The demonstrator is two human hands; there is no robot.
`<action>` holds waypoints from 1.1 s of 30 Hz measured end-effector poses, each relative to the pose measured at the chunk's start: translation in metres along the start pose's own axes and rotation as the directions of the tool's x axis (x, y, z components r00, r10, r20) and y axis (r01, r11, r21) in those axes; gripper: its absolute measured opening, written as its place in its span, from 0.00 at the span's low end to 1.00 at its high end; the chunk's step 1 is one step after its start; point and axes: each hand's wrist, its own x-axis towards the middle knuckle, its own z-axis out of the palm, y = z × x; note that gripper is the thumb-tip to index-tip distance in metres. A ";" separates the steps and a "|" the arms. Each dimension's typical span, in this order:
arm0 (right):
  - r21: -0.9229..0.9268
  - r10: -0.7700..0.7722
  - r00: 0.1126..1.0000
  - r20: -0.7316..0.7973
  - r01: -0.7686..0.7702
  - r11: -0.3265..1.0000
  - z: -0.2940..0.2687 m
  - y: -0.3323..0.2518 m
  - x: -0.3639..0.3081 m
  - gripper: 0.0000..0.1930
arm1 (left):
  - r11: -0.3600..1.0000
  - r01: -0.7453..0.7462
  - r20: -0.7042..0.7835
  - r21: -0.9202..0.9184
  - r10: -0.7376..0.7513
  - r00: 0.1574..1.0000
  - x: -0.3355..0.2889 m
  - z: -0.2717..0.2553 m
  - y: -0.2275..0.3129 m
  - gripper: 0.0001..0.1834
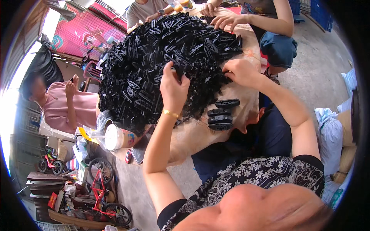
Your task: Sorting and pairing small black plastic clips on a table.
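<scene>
A large heap of black plastic parts (142, 57) covers much of the round table, with long ribbed pieces and small bits mixed together. My left hand (174, 90), a gold bracelet at its wrist, is over the heap's near side, thumb and fingers closed round a black plastic part (176, 71). At the heap's right edge, my right hand (243, 73) has its fingers bent and pressed together among the small bits. What those fingertips hold, if anything, is hidden. Several longish black parts (220, 119) lie in a row on the bare tabletop nearer me, below my right hand.
A lidded drink cup with a straw (115, 138) and a phone (139, 150) sit at the table's near left edge (181, 148). Co-workers' hands (227, 20) touch the heap's far side; another person in pink (73, 100) sits left. A red bicycle (101, 188) stands lower left.
</scene>
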 end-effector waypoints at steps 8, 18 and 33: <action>0.236 -0.036 0.941 -0.338 0.121 0.964 -0.009 -0.034 0.009 0.06 | 0.031 0.576 0.556 -0.817 -0.224 0.801 -0.044 0.000 -0.005 0.19; 0.184 -0.255 0.902 -0.348 0.332 0.925 0.006 -0.083 -0.002 0.05 | 0.189 0.581 0.558 -0.792 -0.163 0.813 -0.062 0.010 0.001 0.18; 0.021 -0.351 0.897 -0.268 0.370 0.929 0.004 -0.086 -0.008 0.07 | 0.149 0.555 0.527 -0.819 -0.188 0.829 -0.064 0.014 0.000 0.19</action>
